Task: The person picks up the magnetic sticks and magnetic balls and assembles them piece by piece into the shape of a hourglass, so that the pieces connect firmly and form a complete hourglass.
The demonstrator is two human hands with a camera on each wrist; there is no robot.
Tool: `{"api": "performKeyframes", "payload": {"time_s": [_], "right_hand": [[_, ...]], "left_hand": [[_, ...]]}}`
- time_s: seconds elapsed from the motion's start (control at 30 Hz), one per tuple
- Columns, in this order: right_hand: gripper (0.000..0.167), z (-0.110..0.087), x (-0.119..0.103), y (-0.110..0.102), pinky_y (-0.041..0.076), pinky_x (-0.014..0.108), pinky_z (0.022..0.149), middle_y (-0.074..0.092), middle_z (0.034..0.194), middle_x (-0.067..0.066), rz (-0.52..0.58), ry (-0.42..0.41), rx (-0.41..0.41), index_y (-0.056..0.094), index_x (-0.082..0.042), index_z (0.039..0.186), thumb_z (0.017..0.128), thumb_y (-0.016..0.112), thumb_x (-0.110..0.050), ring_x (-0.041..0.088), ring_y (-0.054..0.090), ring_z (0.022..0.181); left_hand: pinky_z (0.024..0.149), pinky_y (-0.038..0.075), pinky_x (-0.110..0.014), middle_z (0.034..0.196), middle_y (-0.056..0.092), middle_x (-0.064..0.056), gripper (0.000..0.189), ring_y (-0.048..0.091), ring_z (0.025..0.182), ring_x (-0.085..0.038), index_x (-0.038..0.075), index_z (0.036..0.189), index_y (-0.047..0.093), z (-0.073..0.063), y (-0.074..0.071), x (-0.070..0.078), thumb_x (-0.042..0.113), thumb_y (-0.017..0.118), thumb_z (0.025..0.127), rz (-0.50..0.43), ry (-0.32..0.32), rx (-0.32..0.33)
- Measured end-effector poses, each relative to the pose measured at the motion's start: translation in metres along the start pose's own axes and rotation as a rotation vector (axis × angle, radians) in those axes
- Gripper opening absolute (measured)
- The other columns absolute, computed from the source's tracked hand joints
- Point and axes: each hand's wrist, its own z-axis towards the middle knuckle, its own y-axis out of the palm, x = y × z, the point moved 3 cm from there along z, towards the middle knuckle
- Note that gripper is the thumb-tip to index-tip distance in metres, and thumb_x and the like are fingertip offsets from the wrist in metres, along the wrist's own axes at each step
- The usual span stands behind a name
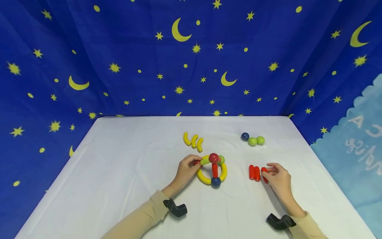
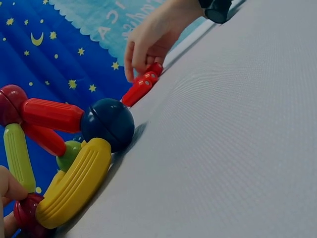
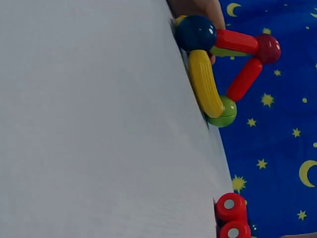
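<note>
The built frame (image 1: 215, 170) of rods and balls stands on the white table (image 1: 119, 186), a little right of midway between its left and right edges. The left hand (image 1: 186, 167) pinches it at its left corner — thumb and fingers on the low red ball (image 2: 29, 213) — so nearly all of the frame lies to the right of that grip. The right hand (image 1: 280, 179), nearer the table's right edge, pinches a separate red rod (image 1: 264, 175) between thumb and fingers; I cannot tell whether it is raised. Two more red rods (image 1: 254, 173) lie side by side just left of it. Toward the far edge lie three loose yellow rods (image 1: 193, 141), and off toward the far right corner a loose blue ball (image 1: 245, 136) with two green balls (image 1: 256, 141).

The head view mostly hides the gripped red ball behind fingers; the left wrist view shows it at the foot of a green strut (image 2: 20, 156). The right wrist view bares the pale round ends of the two resting rods — the head view does not — and cuts off the right hand almost entirely.
</note>
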Motion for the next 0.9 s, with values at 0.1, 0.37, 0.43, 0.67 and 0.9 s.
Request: {"api": "performKeyframes", "payload": {"time_s": [0.1, 0.37, 0.43, 0.67, 0.9], "right_hand": [[0.029, 0.006, -0.009, 0.001, 0.043, 0.007, 0.054, 0.067, 0.093, 0.026, 0.087, -0.004, 0.024, 0.063, 0.008, 0.105, 0.078, 0.069, 0.003, -0.013, 0.047, 0.062], [0.032, 0.021, -0.066, 0.020, 0.051, 0.010, 0.066, 0.062, 0.087, -0.020, 0.444, -0.063, -0.078, 0.059, 0.007, 0.112, 0.081, 0.066, 0.006, -0.007, 0.059, 0.077], [0.033, 0.022, -0.082, 0.027, 0.052, 0.011, 0.070, 0.061, 0.091, -0.022, 0.519, -0.096, -0.126, 0.058, 0.006, 0.114, 0.082, 0.066, 0.006, -0.005, 0.061, 0.082], [0.034, 0.018, -0.129, 0.054, 0.054, 0.015, 0.075, 0.062, 0.101, -0.013, 0.677, -0.244, -0.244, 0.054, 0.010, 0.116, 0.084, 0.066, 0.004, 0.001, 0.062, 0.090], [0.034, 0.014, -0.150, 0.076, 0.054, 0.016, 0.077, 0.063, 0.106, -0.003, 0.704, -0.354, -0.317, 0.056, 0.011, 0.115, 0.083, 0.066, 0.005, 0.001, 0.061, 0.091]], "left_hand": [[0.084, 0.050, -0.020, 0.103, 0.068, -0.009, 0.018, 0.062, 0.097, -0.021, 0.006, 0.101, 0.071, 0.000, -0.001, -0.001, 0.001, 0.066, 0.084, 0.014, -0.003, -0.003], [0.083, 0.050, -0.021, 0.103, 0.067, -0.010, 0.018, 0.061, 0.096, -0.021, 0.005, 0.100, 0.071, -0.001, -0.004, 0.000, 0.002, 0.065, 0.084, 0.014, 0.004, -0.005], [0.083, 0.050, -0.020, 0.103, 0.067, -0.010, 0.018, 0.061, 0.096, -0.020, 0.005, 0.101, 0.071, -0.001, -0.003, -0.001, 0.002, 0.066, 0.084, 0.006, 0.003, -0.013], [0.081, 0.050, -0.019, 0.102, 0.067, -0.009, 0.018, 0.061, 0.095, -0.018, 0.007, 0.100, 0.071, -0.001, 0.001, -0.002, 0.001, 0.064, 0.084, 0.008, 0.012, -0.015], [0.081, 0.050, -0.019, 0.103, 0.066, -0.011, 0.017, 0.062, 0.096, -0.021, 0.005, 0.101, 0.070, -0.002, -0.002, 0.003, 0.002, 0.062, 0.087, -0.003, 0.010, -0.018]]}}
